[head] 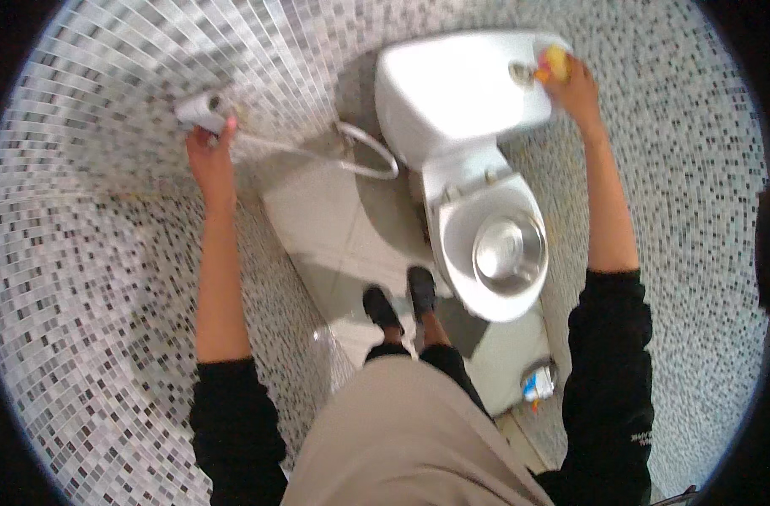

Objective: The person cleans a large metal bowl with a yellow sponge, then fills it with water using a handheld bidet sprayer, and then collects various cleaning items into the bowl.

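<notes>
At the left wall, my left hand (212, 155) has its thumb and fingers at the lower end of a white cylinder (198, 109) with a dark round hole, like a toilet paper roll. A white hose (296, 150) runs from near this hand towards the toilet. Over the right end of the toilet tank lid (448, 69), my right hand (575, 88) holds a small yellow object (556, 61) with pink and orange parts, blurred. Just left of that object is the metal flush button (521, 73). Inside the white toilet bowl (458, 234) shows a shiny round vessel (511, 253), apparently metal or clear plastic.
Mosaic-tiled walls (676, 190) close in on both sides. My dark shoes (382, 307) stand on the pale tile floor (322, 221), left of the toilet. Low on the right lies a blue and white package (539, 384) in a dark round container. A clear plastic item (325, 345) is near my feet.
</notes>
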Motion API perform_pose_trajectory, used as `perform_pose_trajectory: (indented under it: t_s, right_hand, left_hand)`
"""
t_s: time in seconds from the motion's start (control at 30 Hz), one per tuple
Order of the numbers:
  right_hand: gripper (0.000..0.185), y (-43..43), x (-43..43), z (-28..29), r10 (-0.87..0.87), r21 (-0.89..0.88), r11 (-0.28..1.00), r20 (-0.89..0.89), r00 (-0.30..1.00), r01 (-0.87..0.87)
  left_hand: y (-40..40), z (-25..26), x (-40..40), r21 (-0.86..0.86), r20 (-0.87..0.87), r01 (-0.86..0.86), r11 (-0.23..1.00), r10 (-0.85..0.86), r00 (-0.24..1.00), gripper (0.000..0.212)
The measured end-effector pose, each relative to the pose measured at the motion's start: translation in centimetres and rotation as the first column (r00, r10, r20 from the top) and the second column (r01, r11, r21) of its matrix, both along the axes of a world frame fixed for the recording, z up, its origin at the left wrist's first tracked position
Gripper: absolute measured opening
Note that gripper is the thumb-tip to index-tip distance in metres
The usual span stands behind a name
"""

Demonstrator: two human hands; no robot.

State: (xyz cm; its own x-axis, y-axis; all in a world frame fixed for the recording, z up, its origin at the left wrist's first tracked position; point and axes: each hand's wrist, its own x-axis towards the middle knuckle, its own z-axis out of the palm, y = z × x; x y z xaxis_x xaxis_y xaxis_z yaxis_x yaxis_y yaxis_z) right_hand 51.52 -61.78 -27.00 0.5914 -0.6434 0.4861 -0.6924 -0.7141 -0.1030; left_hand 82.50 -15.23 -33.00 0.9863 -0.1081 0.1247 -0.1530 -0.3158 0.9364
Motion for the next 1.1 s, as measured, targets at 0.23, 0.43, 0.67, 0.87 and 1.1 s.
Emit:
perform_pose_trajectory:
  t_s: [0.23, 0.43, 0.67, 0.87, 1.1]
  right_hand:
    - [0.059, 8.9, -2.7, 1.8, 0.082, -0.085, 0.995, 0.292, 0.953, -0.06]
    - [0.037, 18.3, -8.4, 0.9, 0.188, 0.297, 0.895, 0.426, 0.885, -0.332]
    - [0.038, 28.7, -1.9, 1.8, 0.416, 0.51, 0.311, 0.685, 0.598, -0.802]
    - [0.074, 31.3, 2.8, 1.6, 0.357, 0.587, 0.295, 0.665, 0.656, -0.754]
    - [0.046, 33.0, 3.3, 0.6, 0.029, 0.538, 0.364, 0.809, 0.587, -0.76]
  left_hand:
    - [1.4, -0.9, 2.2, 0.034, 0.324, -0.009, 0.999, -0.003, 0.946, 0.041]
    - [0.2, 9.2, -0.1, -0.387, 0.386, 0.131, 0.913, 0.031, 0.922, 0.026]
    - [-4.9, 9.2, -15.5, -0.468, 0.27, 0.208, 0.859, -0.086, 0.959, 0.03]
    - [-5.9, 3.0, -21.9, 0.011, 0.35, 0.197, 0.98, -0.188, 0.918, 0.026]
    - [-6.2, 4.3, -23.7, 0.138, 0.427, 0.353, 0.925, -0.377, 0.822, 0.047]
